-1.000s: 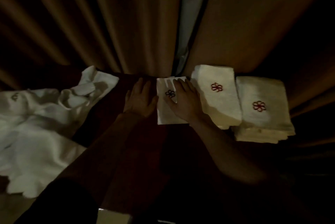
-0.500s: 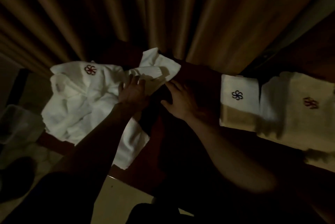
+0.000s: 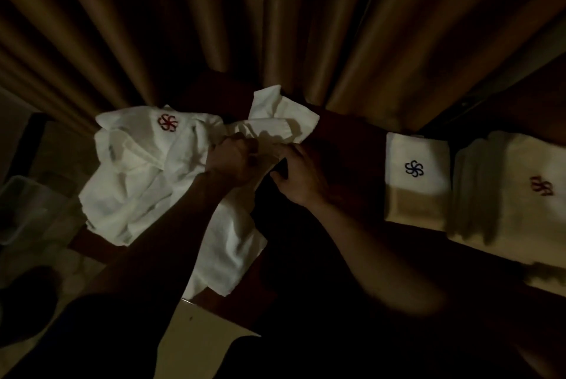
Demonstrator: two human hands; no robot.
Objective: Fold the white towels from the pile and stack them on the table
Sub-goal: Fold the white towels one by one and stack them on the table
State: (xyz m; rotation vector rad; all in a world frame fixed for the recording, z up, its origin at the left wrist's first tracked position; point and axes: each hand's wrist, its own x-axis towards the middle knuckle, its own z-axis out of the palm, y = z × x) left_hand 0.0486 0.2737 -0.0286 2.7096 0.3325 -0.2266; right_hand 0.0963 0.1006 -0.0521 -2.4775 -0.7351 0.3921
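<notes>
Grips a fold of the crumpled towel pile (image 3: 137,170) with the left hand (image 3: 232,161), fingers curled tight, at the left end of the counter (image 3: 346,136), cloth spilling over the near edge. Holds the right hand (image 3: 301,176) just beside, fingers bent at the cloth; cannot tell whether pinching it. Has, toward the right end, a folded towel (image 3: 416,170) with blue emblem beside a folded stack (image 3: 505,188) with red emblem.
</notes>
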